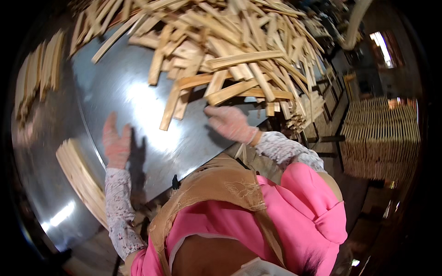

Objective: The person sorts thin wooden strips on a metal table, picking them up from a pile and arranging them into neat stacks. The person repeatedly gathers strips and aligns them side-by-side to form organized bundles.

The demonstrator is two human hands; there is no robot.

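My left hand point(116, 143), in a pale pinkish glove, is held over the metal tabletop point(152, 152) with thumb and fingers apart and nothing in it. My right hand point(231, 123), gloved alike, has its fingers stretched leftward just below the near end of a light wooden slat point(232, 92). Whether the fingertips touch that slat is hard to tell; no grip on it shows. The slat lies at the front of a big loose heap of wooden slats point(221, 41), which point in many directions across the far side of the table.
A neat row of slats point(78, 179) lies on the metal surface left of my left forearm, and another bundle point(39, 73) sits at the far left. To the right, on the floor side, stands a tall stack of slats point(380, 138). Dark metal frames stand between it and the table.
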